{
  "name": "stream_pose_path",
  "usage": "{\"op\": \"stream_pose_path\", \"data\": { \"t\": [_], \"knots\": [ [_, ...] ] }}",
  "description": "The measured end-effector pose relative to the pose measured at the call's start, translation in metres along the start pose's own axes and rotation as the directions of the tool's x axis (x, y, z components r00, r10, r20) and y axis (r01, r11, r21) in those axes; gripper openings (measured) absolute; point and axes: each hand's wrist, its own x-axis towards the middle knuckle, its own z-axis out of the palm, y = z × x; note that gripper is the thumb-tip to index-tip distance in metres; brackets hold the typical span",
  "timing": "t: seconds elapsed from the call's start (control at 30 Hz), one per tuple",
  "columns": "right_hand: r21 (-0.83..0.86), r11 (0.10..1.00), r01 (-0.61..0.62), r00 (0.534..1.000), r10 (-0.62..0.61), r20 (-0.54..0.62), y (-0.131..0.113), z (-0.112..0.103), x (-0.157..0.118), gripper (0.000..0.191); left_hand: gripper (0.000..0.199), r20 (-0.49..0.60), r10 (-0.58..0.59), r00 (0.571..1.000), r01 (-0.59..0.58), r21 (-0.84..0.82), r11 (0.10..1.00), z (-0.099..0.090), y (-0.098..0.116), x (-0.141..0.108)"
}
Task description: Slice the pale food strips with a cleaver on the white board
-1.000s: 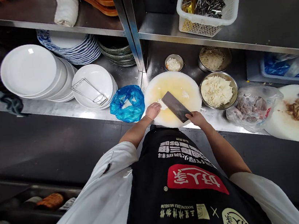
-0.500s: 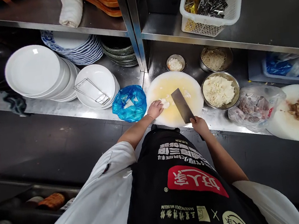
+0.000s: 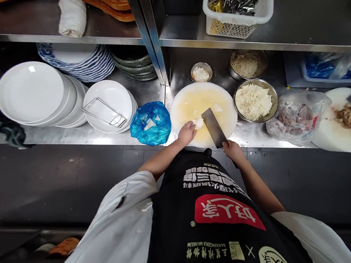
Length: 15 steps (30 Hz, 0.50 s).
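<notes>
R hand (image 3: 233,150) gripping cleaver (image 3: 214,128); L hand (image 3: 187,133) on white pc (image 3: 198,123) (can't tell grip), nearer cleaver vs. prev.

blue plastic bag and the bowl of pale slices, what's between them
The round cutting board lies between them in the head view, with the cleaver, gripped by the right hand, and a white piece at the left hand.

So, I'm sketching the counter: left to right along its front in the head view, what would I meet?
Large white plates, smaller white plates, blue plastic bag, yellowish cutting board, steel bowl of pale pieces, clear plastic bag, second cutting board.
</notes>
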Motion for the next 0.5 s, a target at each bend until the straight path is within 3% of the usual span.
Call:
{"op": "stream_pose_path", "data": {
  "t": [0.27, 0.37, 0.5],
  "knots": [
    [-0.203, 0.979, 0.027, 0.998, -0.038, -0.053, -0.007, 0.009, -0.05, 0.039, 0.027, 0.018, 0.262, 0.965, -0.261, -0.036, 0.965, 0.002, -0.024, 0.001],
    [-0.218, 0.975, 0.043, 0.999, -0.046, -0.006, -0.012, 0.013, -0.063, 0.037, 0.027, 0.003, 0.257, 0.967, -0.256, -0.05, 0.965, 0.001, -0.025, 0.003],
    [-0.234, 0.972, 0.016, 1.0, -0.013, 0.015, -0.022, 0.012, -0.064, 0.036, 0.027, -0.031, 0.164, 0.986, -0.166, -0.078, 0.983, 0.002, -0.018, 0.011]
  ]
}}
